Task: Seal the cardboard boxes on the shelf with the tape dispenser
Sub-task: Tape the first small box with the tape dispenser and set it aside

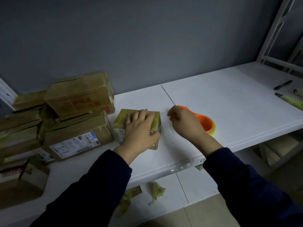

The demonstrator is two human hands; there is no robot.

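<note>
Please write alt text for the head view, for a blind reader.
A person's left hand presses flat on a small box on a white shelf; the right hand holds an orange tape dispenser beside it. More taped boxes are piled at left.

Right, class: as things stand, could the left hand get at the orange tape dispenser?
Probably not easily: the left hand lies flat on the small box, and the right hand sits between it and the tape dispenser, covering its near end.

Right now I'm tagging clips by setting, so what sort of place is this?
Likely a parcel packing or stock room: taped cardboard boxes with shipping labels stacked on a white shelf, an orange tape dispenser, and a black marker.
</note>
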